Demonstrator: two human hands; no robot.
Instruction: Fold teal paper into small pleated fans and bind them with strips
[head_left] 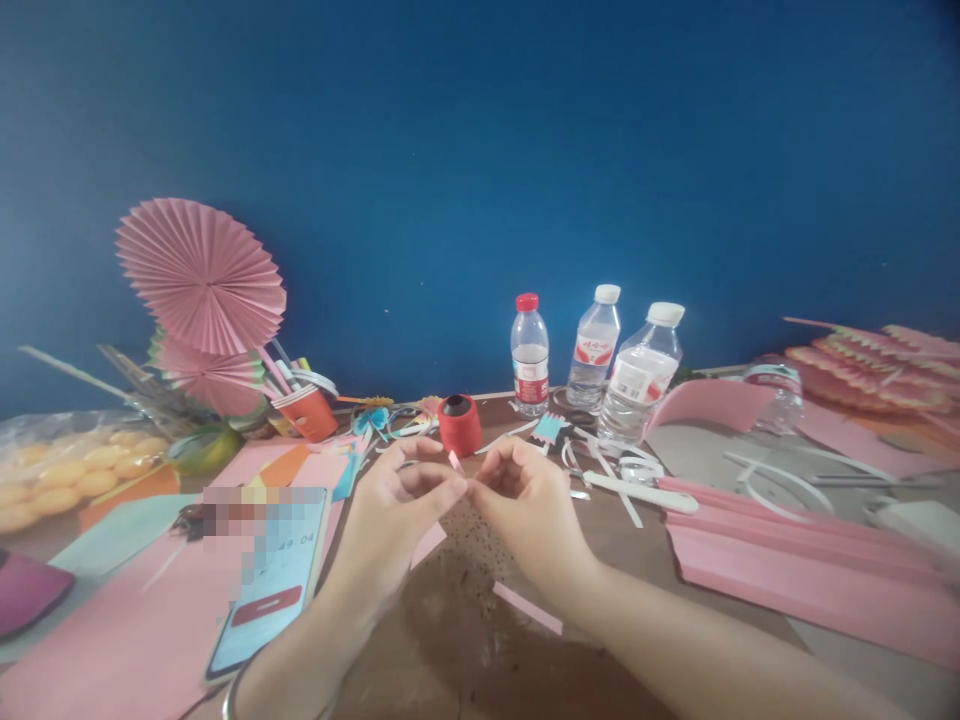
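Over the brown table, my left hand and my right hand meet fingertip to fingertip. Between them a small pink paper strip sticks up from the left fingers. Both hands are pinched closed; how much of the strip the right fingers grip is partly hidden. Just beyond the fingertips stands a red round object with a black top. A loose pink paper strip lies below my right hand, and a pink paper piece shows under my left hand.
Three water bottles stand at the back. White strips and folded pink paper lie right. On the left are a phone, pink sheets, an orange cup, a pleated pink paper fan and a bag of yellow balls.
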